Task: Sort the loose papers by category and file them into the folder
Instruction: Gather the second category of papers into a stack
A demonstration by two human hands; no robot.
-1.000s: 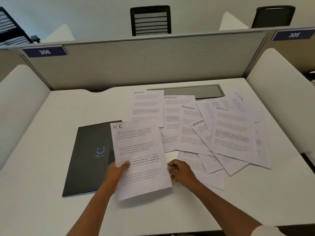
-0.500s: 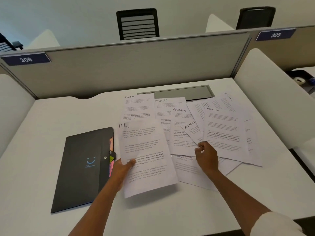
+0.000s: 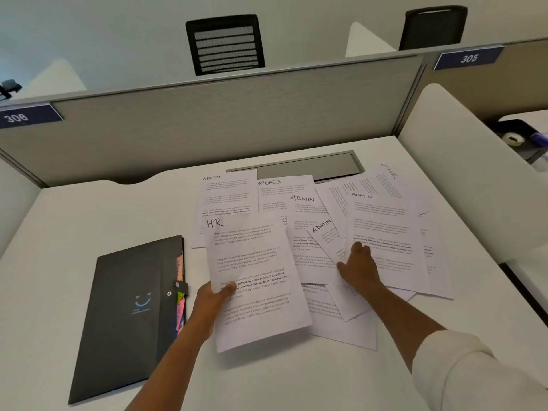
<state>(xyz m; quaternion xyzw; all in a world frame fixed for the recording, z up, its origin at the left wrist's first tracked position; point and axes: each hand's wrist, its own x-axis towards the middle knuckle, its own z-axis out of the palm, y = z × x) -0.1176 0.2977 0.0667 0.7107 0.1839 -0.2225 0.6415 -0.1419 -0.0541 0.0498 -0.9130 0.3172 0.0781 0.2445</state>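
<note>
My left hand point(image 3: 212, 301) pinches the lower left edge of a sheet headed HR point(image 3: 255, 262), lifted just above the desk. My right hand point(image 3: 360, 268) lies on the spread pile, fingertips at the edge of a sheet headed ADMIN point(image 3: 385, 226) and beside a smaller tilted ADMIN sheet point(image 3: 324, 232). Further back lie a SPORTS sheet point(image 3: 281, 191), another ADMIN sheet point(image 3: 225, 191) and an HR sheet point(image 3: 391, 176). The black folder point(image 3: 127, 307) lies shut to the left, coloured tabs point(image 3: 180, 310) showing at its right edge.
The white desk point(image 3: 89, 218) is walled by a grey partition point(image 3: 207, 120) at the back and a white divider point(image 3: 462, 173) on the right. A grey cable lid point(image 3: 305, 167) sits behind the papers, partly covered by them.
My right hand let go of the HR sheet and moved right and forward onto the pile. My left hand keeps the HR sheet, now shifted slightly right of the folder.
</note>
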